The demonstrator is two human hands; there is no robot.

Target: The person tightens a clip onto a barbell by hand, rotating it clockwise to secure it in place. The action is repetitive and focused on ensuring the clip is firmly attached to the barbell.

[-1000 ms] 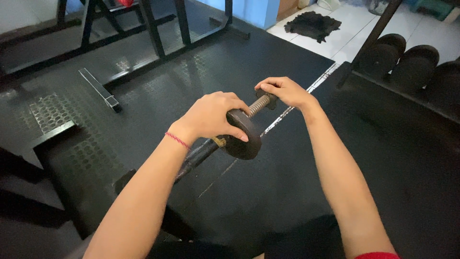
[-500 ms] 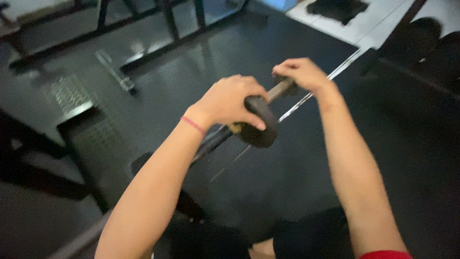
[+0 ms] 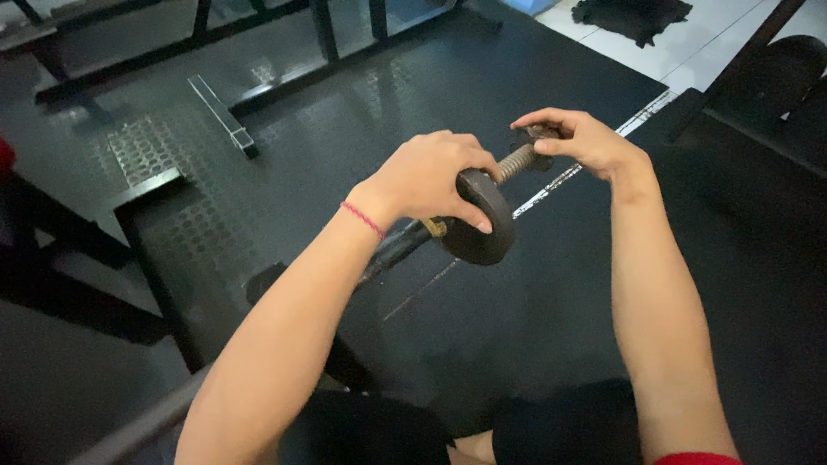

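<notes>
Much of what you hold is covered: your left hand (image 3: 431, 176) curls over the top edge of the dark round weight plate (image 3: 482, 220), fingers wrapped down its face, so only its lower half shows; the plate sits near the middle of the view, on the threaded bar (image 3: 515, 161) that runs up toward 2 o'clock. Your right hand (image 3: 581, 138) sits at the far end of that bar, fingertips pinched around a small dark collar nut (image 3: 541, 135), which is mostly hidden under the fingers, so you cannot tell its shape; the dark grip of the bar (image 3: 396, 245) runs down toward 8 o'clock and vanishes behind your left forearm, which wears a thin red wrist band (image 3: 363, 220). A small brass-coloured piece (image 3: 435, 227) shows just beside the plate, too small to make out.

Below lies a black rubber floor mat (image 3: 431, 95) with a raised dot pattern, scuffed with a pale streak (image 3: 551, 185) under the bar; at 10 o'clock a short metal bar (image 3: 224, 114) lies on it, with dark frame legs (image 3: 323, 26) beyond at 11 o'clock. At 1 o'clock the floor turns to pale tile (image 3: 603, 39) with a crumpled black cloth (image 3: 633, 15), cut off by the top edge; at 3 o'clock a dark round shape (image 3: 775, 73) sits in shadow, hard to identify.
</notes>
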